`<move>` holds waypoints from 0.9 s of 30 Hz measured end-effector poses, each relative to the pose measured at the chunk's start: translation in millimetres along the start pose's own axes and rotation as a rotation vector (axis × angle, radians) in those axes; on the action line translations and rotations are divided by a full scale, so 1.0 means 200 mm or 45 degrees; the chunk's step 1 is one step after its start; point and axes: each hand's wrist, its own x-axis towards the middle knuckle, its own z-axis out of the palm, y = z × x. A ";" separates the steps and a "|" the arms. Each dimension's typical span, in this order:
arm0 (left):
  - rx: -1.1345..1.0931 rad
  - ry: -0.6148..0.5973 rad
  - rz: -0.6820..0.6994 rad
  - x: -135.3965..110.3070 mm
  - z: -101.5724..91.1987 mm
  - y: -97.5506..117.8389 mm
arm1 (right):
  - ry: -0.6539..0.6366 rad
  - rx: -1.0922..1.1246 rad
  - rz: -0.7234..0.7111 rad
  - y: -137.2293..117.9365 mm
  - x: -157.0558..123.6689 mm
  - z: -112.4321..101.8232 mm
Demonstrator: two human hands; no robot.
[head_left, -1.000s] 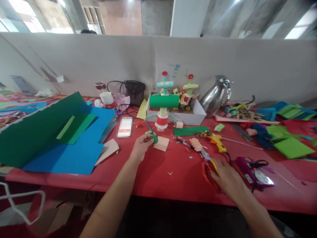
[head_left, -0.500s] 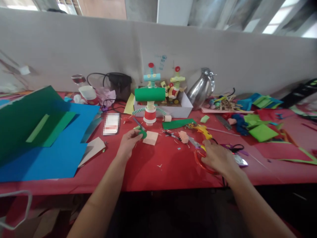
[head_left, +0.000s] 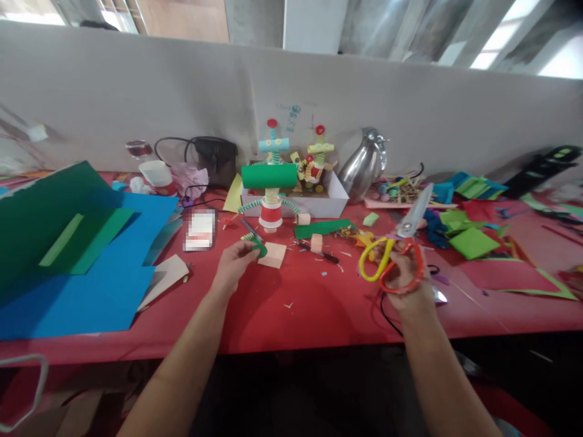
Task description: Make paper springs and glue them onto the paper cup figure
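My right hand (head_left: 407, 280) grips a pair of scissors (head_left: 395, 255) with orange and yellow handles, lifted off the red table (head_left: 310, 303), blades pointing up and away. My left hand (head_left: 233, 264) is closed in a pinch on a small green paper piece (head_left: 260, 248) with a coiled green strip, held beside a pale pink paper square (head_left: 274, 255). Just behind stands a paper robot figure (head_left: 269, 185) with a green roll body and a red-and-white cup base.
Large green (head_left: 40, 212) and blue (head_left: 91, 285) sheets lie at left. A white box (head_left: 319, 203) with another paper figure, a steel jug (head_left: 362, 165), a black bag (head_left: 218, 159) and piles of coloured paper (head_left: 473, 240) line the back and right. Small pliers (head_left: 319, 250) lie mid-table.
My right hand has picked the scissors up from the table and raised them. The left hand has stayed in place, pinching the green piece. The view has shifted slightly.
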 end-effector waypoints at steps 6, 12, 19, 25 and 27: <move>0.042 -0.077 -0.006 -0.02 0.06 0.02 | -0.338 0.692 0.444 -0.13 -0.11 0.08; -0.004 0.120 0.080 -0.04 0.01 0.05 | -0.712 0.526 1.012 -0.02 -0.42 0.14; -0.074 0.261 0.072 -0.06 -0.04 0.11 | -0.606 0.232 1.190 0.02 -0.44 0.18; -0.227 0.220 0.028 -0.07 -0.02 0.09 | -0.755 -0.293 0.713 0.07 -0.45 0.30; -0.369 0.220 -0.007 -0.07 -0.02 0.09 | -0.799 -0.494 0.446 0.05 -0.44 0.37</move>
